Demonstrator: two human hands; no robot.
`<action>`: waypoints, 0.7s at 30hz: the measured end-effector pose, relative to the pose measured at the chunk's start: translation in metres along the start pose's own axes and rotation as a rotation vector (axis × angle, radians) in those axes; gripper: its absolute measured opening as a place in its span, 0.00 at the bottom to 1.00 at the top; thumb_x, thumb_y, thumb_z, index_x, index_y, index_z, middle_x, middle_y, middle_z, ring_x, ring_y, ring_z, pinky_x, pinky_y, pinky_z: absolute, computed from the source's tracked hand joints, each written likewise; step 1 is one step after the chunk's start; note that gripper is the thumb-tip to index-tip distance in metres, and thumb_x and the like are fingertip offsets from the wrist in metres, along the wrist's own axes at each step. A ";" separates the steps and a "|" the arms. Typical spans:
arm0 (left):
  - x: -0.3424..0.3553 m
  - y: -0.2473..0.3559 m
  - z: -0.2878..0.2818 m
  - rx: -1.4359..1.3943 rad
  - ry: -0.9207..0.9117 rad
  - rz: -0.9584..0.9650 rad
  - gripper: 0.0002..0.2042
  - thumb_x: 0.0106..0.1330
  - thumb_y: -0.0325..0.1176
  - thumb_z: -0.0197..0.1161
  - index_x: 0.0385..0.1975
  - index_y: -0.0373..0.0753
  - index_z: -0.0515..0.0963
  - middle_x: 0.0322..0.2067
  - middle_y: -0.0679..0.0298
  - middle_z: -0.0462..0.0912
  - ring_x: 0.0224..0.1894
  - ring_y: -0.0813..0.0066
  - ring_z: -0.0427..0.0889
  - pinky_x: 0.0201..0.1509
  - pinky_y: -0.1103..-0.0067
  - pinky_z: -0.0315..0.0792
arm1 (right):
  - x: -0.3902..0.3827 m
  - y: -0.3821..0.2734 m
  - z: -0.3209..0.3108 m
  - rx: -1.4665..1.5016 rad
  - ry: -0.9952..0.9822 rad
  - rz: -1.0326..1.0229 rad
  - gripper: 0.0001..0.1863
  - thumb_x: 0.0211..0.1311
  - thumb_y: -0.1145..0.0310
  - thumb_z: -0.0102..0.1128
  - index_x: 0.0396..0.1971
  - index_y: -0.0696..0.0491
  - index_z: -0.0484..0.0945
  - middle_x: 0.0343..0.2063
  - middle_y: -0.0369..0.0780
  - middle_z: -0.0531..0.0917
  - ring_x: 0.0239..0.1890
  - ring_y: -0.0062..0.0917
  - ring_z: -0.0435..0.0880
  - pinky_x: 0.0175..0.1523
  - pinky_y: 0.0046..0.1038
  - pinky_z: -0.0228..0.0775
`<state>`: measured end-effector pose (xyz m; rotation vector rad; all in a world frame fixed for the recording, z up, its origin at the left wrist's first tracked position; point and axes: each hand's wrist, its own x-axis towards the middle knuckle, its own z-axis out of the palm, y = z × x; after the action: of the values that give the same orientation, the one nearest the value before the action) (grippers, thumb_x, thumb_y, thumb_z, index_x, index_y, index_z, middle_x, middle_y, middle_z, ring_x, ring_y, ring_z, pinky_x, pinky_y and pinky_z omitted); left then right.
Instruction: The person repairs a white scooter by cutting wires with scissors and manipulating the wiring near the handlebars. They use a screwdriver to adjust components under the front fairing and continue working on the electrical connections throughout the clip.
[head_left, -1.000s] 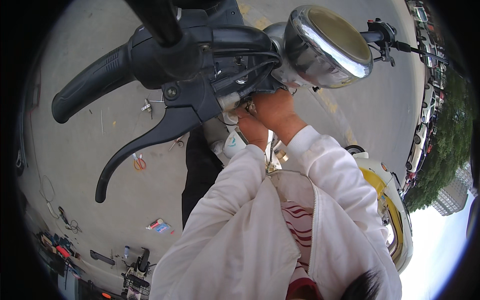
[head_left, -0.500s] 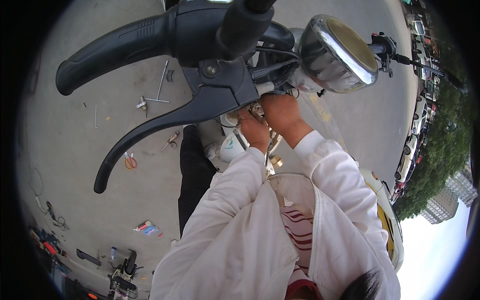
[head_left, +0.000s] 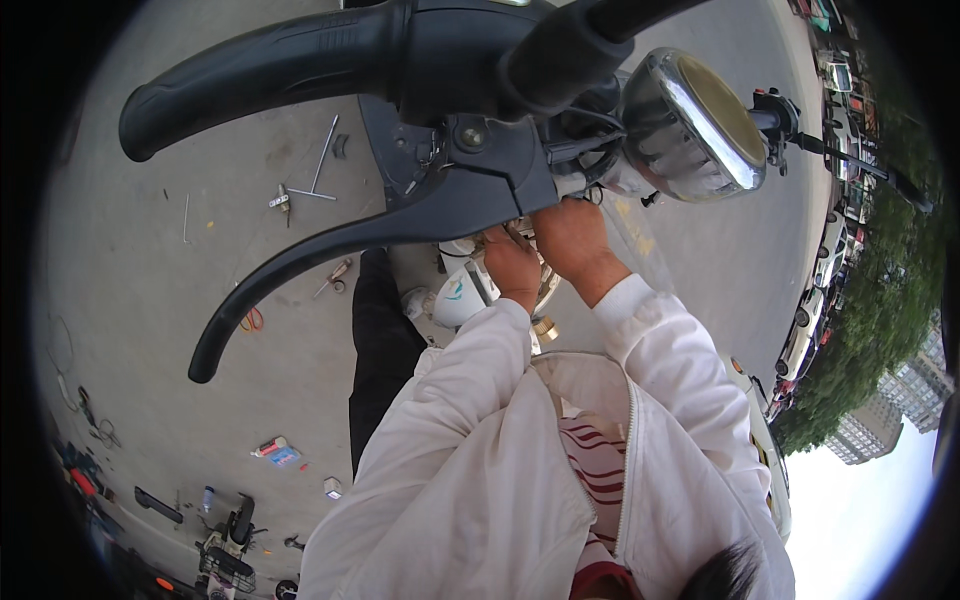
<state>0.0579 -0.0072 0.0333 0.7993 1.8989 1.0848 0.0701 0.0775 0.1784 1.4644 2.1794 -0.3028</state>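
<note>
My left hand is closed among metal parts below the scooter's brake lever, its fingertips partly hidden. Beside it, my right hand is curled up against the underside of the handlebar assembly. What either one grips is too hidden to make out. Overhead are a black grip, cables and a round chrome headlamp. A white body part and a brass-coloured cylinder show around my wrists.
On the concrete at left lie a T-wrench, screwdriver, orange scissors and small packages. Another scooter stands at bottom left, a white vehicle at right, parked cars beyond.
The handlebar, lever and headlamp have shifted right in the view, the grip and lever also rising. Both my hands remain among the same parts, slightly farther right and lower in the picture.
</note>
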 end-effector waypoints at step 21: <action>0.002 0.004 -0.007 0.064 0.000 0.140 0.15 0.64 0.39 0.58 0.41 0.33 0.68 0.28 0.47 0.80 0.29 0.44 0.80 0.30 0.61 0.73 | -0.004 0.004 0.015 -0.004 0.109 -0.021 0.09 0.50 0.61 0.61 0.24 0.52 0.80 0.27 0.42 0.84 0.30 0.35 0.84 0.31 0.34 0.77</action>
<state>0.0517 -0.0068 0.0384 0.9808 1.9087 1.1124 0.0791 0.0687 0.1678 1.4878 2.2811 -0.2308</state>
